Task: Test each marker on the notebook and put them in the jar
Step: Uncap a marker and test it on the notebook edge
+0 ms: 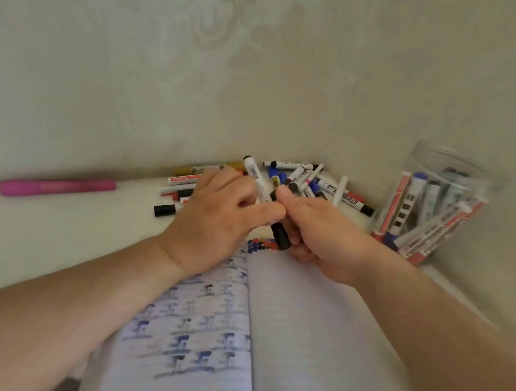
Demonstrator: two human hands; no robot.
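While both hands meet above the open notebook, the left hand grips a white marker by its barrel. The right hand curls around its black cap. Loose markers lie piled by the wall. The jar, right of them, holds several markers.
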